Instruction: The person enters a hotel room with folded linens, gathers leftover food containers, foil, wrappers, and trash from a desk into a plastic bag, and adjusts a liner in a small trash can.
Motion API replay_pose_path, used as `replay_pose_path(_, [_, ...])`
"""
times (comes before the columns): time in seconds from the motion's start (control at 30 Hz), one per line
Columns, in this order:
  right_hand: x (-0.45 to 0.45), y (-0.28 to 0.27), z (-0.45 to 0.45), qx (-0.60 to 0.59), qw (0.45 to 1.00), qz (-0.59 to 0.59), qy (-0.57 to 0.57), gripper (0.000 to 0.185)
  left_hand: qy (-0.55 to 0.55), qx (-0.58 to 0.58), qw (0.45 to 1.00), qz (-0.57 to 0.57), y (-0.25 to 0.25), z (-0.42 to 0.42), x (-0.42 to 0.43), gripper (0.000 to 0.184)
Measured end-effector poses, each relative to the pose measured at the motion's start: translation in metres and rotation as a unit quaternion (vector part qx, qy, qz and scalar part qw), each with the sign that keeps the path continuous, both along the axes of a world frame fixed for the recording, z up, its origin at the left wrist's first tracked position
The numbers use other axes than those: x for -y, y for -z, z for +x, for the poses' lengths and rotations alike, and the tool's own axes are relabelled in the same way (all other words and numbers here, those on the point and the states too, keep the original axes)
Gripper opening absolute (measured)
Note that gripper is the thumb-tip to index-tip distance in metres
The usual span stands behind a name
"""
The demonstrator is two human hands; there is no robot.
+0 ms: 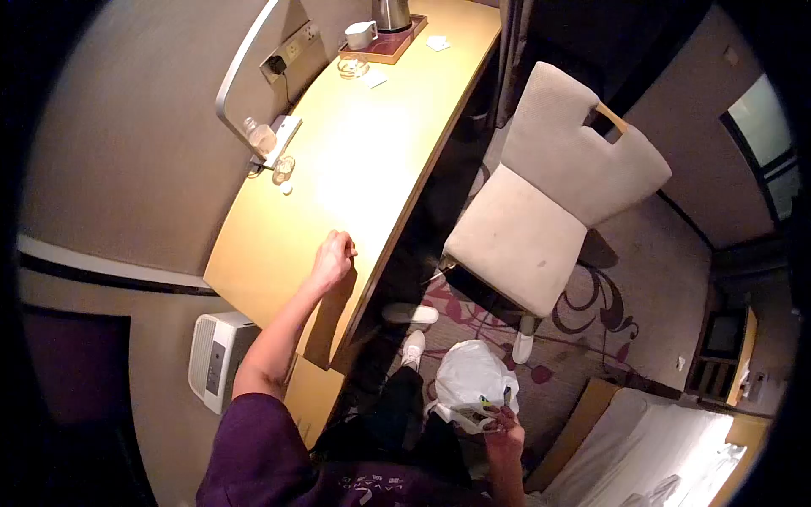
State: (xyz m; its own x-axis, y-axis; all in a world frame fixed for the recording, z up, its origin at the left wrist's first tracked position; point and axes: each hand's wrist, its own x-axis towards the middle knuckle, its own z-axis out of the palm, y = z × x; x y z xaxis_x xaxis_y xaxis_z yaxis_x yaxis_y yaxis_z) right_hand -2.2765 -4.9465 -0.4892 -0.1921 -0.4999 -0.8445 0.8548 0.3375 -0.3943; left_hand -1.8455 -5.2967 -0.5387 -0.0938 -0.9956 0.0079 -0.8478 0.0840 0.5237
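Above the near part of the yellow desk (279, 253), my left hand (334, 256) has its fingers curled together; whatever they may hold is too small to make out. My right hand (504, 427), low in the view, grips the rim of a white plastic bag (473, 376) that hangs over the carpet. Inside the bag's mouth a small green item shows. Farther up the desk, by the mirror, are a clear bottle (261, 137), a glass (284, 169) and a small white cap-like object (286, 188).
A beige chair (519, 241) stands right of the desk. At the desk's far end are a tray (397, 46) with a white cup (361, 35) and kettle, a glass ashtray (352, 66) and papers. A bed with white sheets (634, 439) is at lower right.
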Motion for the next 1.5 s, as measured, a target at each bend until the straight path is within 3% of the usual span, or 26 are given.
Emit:
replay_pose_path(0.1, [0.007,0.011,0.001,0.065,0.995,-0.042,0.067,0.027,-0.019,-0.036,0.999,-0.018,-0.004,0.000,0.002,0.015])
replay_pose_path(0.2, [0.020,0.016,0.000,0.037,0.997,-0.039,0.054,0.030,-0.040,-0.073,0.996,-0.024,-0.009,0.000,-0.002,0.015])
replay_pose_path(0.3, [0.023,0.018,0.006,0.025,0.996,-0.048,0.064,0.030,-0.034,0.016,0.999,0.016,-0.010,0.018,-0.007,0.011])
replay_pose_path(0.33, [0.026,0.016,0.013,0.030,0.996,-0.046,0.070,0.030,-0.073,-0.035,0.995,0.065,0.001,0.031,-0.007,0.008])
replay_pose_path(0.47, [0.043,0.013,0.020,0.006,0.997,-0.047,0.061,0.031,-0.059,-0.025,0.997,0.031,-0.011,0.030,-0.013,0.011])
replay_pose_path(0.53, [0.044,0.019,0.021,0.007,0.997,-0.049,0.066,0.032,-0.065,-0.090,0.993,0.028,-0.024,0.025,-0.018,0.017])
replay_pose_path(0.63, [0.046,0.019,0.021,0.008,0.997,-0.034,0.066,0.032,-0.052,-0.055,0.997,-0.011,-0.052,0.020,-0.021,0.021])
replay_pose_path(0.7, [0.050,0.005,0.025,-0.044,0.998,-0.051,0.020,0.032,-0.050,-0.064,0.996,0.038,-0.039,0.039,-0.031,0.017])
replay_pose_path(0.77, [0.054,0.017,0.026,-0.007,0.996,0.008,0.085,0.033,-0.023,-0.042,0.999,0.023,-0.031,0.045,-0.022,0.015])
replay_pose_path(0.9, [0.051,0.028,0.024,-0.001,0.999,-0.022,0.036,0.031,-0.012,-0.001,0.999,0.029,-0.029,0.046,-0.022,0.013])
replay_pose_path(0.93, [0.046,0.029,0.021,-0.010,0.999,-0.022,0.034,0.027,0.008,0.025,1.000,0.011,-0.025,0.041,-0.025,0.013])
replay_pose_path(1.0, [0.033,0.049,0.017,-0.015,0.999,-0.041,0.026,0.027,0.015,-0.107,0.993,0.053,-0.036,-0.024,-0.044,0.018])
replay_pose_path(1.03, [0.038,0.058,0.019,-0.014,0.999,-0.040,0.026,0.027,0.031,-0.087,0.995,0.046,-0.036,-0.027,-0.044,0.017])
replay_pose_path(1.07, [0.040,0.059,0.023,-0.108,0.993,-0.025,-0.045,0.027,0.067,-0.159,0.984,0.049,-0.042,-0.065,-0.060,0.015])
replay_pose_path(1.17, [0.028,0.045,0.018,-0.034,0.999,0.026,0.022,0.029,0.244,-0.265,0.922,0.143,-0.075,-0.169,-0.114,0.011])
replay_pose_path(1.2, [0.009,0.034,0.012,-0.292,0.937,0.026,-0.191,0.029,0.292,-0.282,0.895,0.187,-0.064,-0.191,-0.138,0.013])
replay_pose_path(1.27, [0.028,0.039,0.019,-0.506,0.771,-0.012,-0.386,0.028,0.365,-0.310,0.841,0.251,-0.035,-0.229,-0.183,0.021])
replay_pose_path(1.3, [0.032,0.033,0.013,-0.265,0.948,-0.006,-0.175,0.028,0.365,-0.274,0.846,0.275,-0.008,-0.249,-0.219,0.025])
replay_pose_path(1.33, [0.038,0.030,0.015,0.006,0.997,-0.004,0.082,0.028,0.351,-0.289,0.854,0.252,0.014,-0.257,-0.234,0.024])
replay_pose_path(1.43, [0.019,0.045,0.005,0.011,0.999,-0.016,0.032,0.023,0.291,-0.318,0.870,0.239,0.056,-0.281,-0.262,0.024])
replay_pose_path(1.5, [0.010,0.055,0.005,0.018,0.998,0.002,0.058,0.023,0.241,-0.335,0.878,0.245,0.079,-0.294,-0.273,0.024])
